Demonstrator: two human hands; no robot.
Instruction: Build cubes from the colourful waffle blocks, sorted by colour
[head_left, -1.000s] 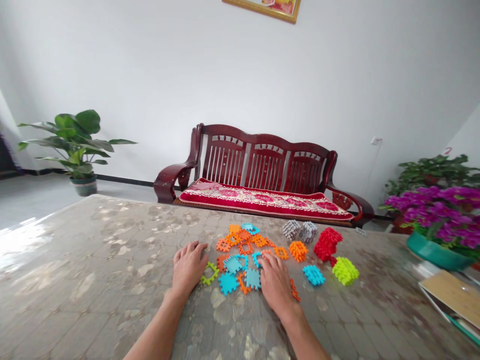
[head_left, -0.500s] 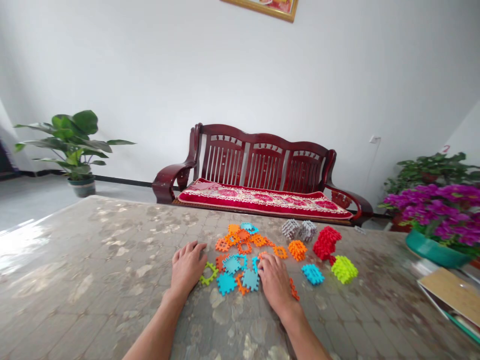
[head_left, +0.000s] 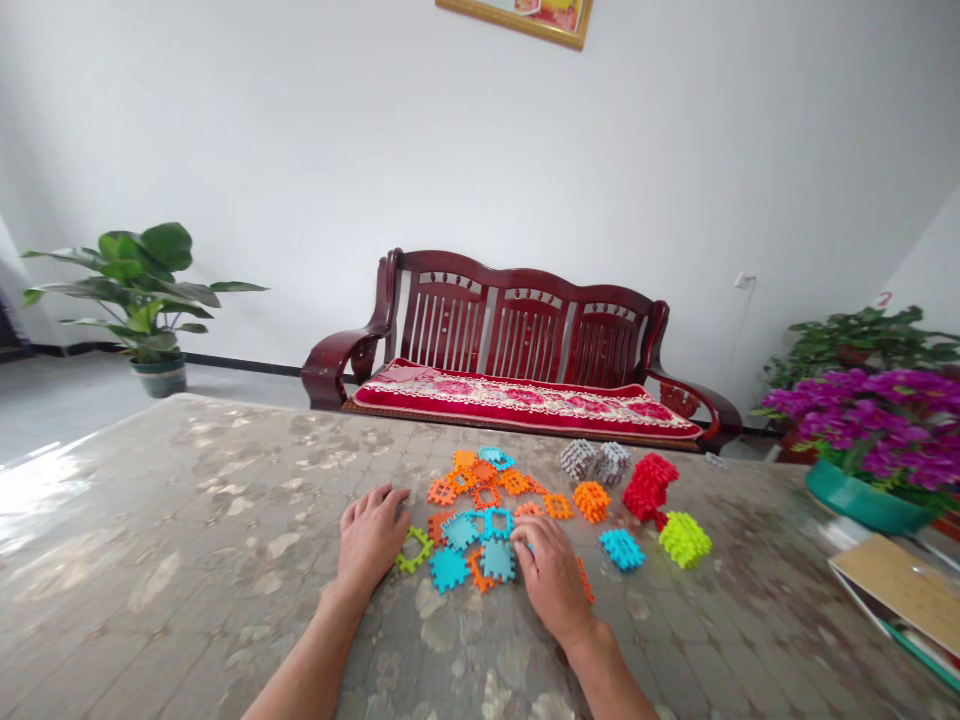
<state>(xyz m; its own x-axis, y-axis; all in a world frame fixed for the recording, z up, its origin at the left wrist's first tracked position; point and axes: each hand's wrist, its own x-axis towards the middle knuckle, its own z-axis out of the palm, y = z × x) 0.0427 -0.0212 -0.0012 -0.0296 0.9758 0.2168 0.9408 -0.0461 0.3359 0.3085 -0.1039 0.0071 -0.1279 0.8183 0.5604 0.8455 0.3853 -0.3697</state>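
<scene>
Flat on the tabletop rests my left hand (head_left: 373,532), its fingers stretched out and holding nothing. Beside its fingertips lies a lime-green frame-shaped interlocking tile (head_left: 426,543). My right hand (head_left: 553,570) is curled low over the table, with a bit of a blue interlocking tile (head_left: 529,547) showing under its fingers; most of that tile is hidden. Between my hands lie loose notched tiles, including a solid blue tile (head_left: 448,569), a teal tile (head_left: 497,560) and a blue frame tile (head_left: 497,523). Partly under my right hand is an orange tile (head_left: 586,580).
More orange tiles (head_left: 484,496) are spread farther back. To the right stand assembled pieces: an orange cube (head_left: 591,501), grey blocks (head_left: 579,459), a red stack (head_left: 649,487), a lime block (head_left: 685,540) and a blue stack (head_left: 622,549). A flower pot (head_left: 866,500) stands at the far right.
My right hand's fingers have curled more and drawn back slightly, with blue now showing under them. The blue frame tile beside them is now uncovered. My left hand stays in place.
</scene>
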